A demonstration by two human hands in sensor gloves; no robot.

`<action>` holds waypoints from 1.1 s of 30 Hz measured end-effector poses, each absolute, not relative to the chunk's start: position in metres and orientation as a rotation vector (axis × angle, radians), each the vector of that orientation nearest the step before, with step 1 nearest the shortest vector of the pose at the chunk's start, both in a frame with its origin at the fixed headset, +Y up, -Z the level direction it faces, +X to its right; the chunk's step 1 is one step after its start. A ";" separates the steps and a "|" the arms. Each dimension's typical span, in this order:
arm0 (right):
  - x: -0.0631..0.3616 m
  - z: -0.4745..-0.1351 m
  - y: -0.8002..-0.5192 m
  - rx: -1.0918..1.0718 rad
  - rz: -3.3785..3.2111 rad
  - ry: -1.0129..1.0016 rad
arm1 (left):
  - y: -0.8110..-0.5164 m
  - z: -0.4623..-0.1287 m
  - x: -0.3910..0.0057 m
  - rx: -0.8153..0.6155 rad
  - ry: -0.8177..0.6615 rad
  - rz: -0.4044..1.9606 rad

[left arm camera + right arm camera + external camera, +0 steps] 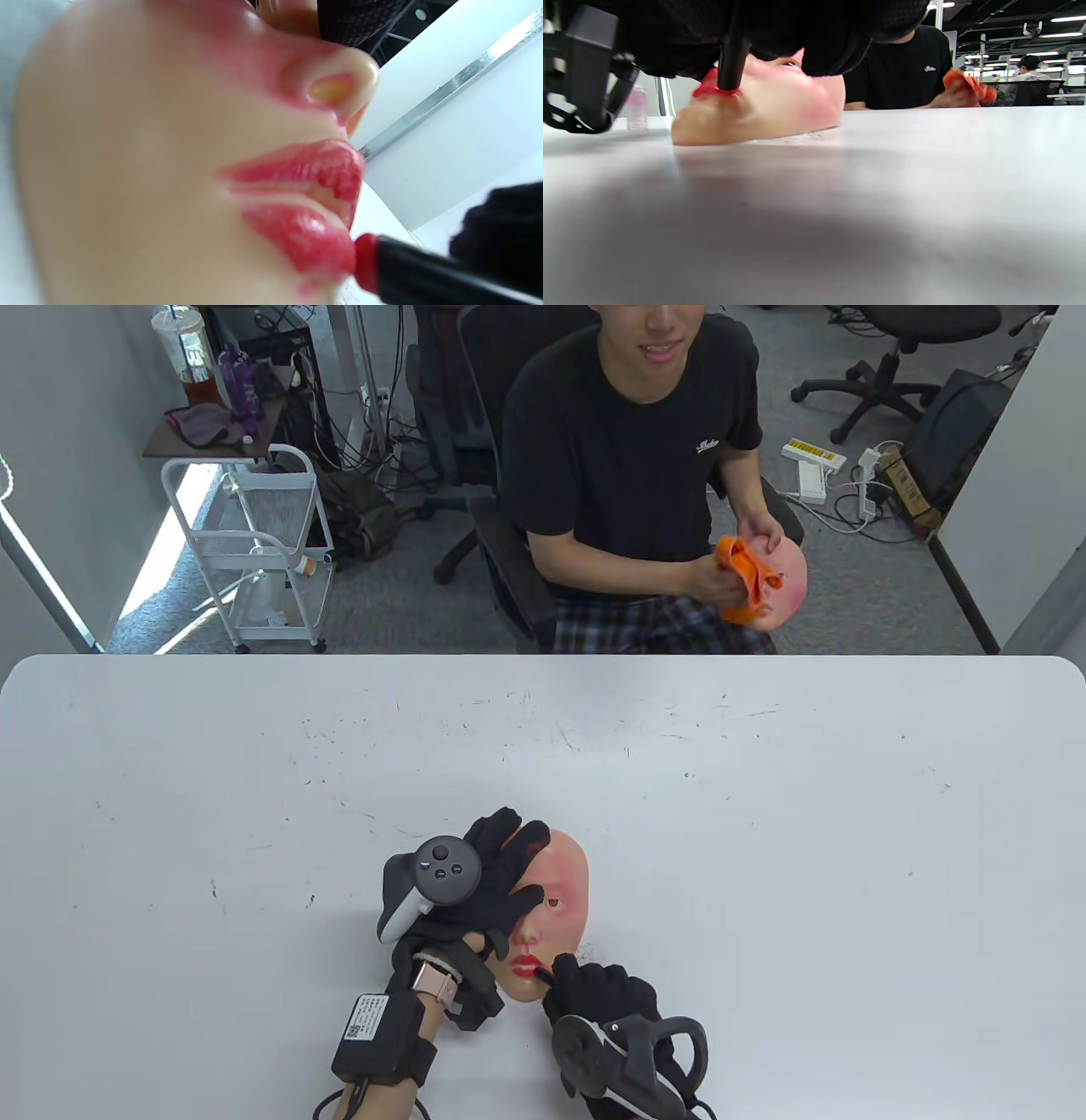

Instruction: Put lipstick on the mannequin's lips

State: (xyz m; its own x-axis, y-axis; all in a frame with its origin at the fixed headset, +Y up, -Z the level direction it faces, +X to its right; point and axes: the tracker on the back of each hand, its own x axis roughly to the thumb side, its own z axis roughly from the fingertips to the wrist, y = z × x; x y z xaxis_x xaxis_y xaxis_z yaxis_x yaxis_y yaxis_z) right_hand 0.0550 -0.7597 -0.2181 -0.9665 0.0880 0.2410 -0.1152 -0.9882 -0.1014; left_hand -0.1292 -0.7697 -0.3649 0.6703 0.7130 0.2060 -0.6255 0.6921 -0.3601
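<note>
A pink mannequin face (pixel 560 899) lies face up on the white table (pixel 764 831) near the front edge. My left hand (pixel 492 891) lies flat over its left half and presses it down. My right hand (pixel 598 988) holds a black lipstick (pixel 543 976) whose red tip touches the right end of the lower lip. In the left wrist view both lips (pixel 309 212) are glossy red and the lipstick (pixel 424 275) meets the lower lip. In the right wrist view the lipstick tube (pixel 731 63) stands down on the red lips (pixel 712 90) of the face (pixel 763 110).
A person in a black shirt (pixel 628 449) sits across the table and wipes a second mannequin face (pixel 780 585) with an orange cloth (pixel 742 577). A white wire cart (pixel 254 551) stands at the back left, office chairs behind.
</note>
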 end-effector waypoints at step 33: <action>0.050 -0.217 -0.756 0.373 2.992 -0.209 | -0.770 -0.365 -0.129 -0.271 -0.345 0.765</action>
State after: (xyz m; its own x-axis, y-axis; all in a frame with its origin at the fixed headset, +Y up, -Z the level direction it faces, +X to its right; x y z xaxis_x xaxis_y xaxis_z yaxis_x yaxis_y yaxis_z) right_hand 0.0495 -0.7563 -0.2170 -0.9626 0.1004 0.2515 -0.1344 -0.9834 -0.1220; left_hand -0.1291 -0.7698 -0.3647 0.6701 0.7132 0.2054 -0.6256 0.6917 -0.3607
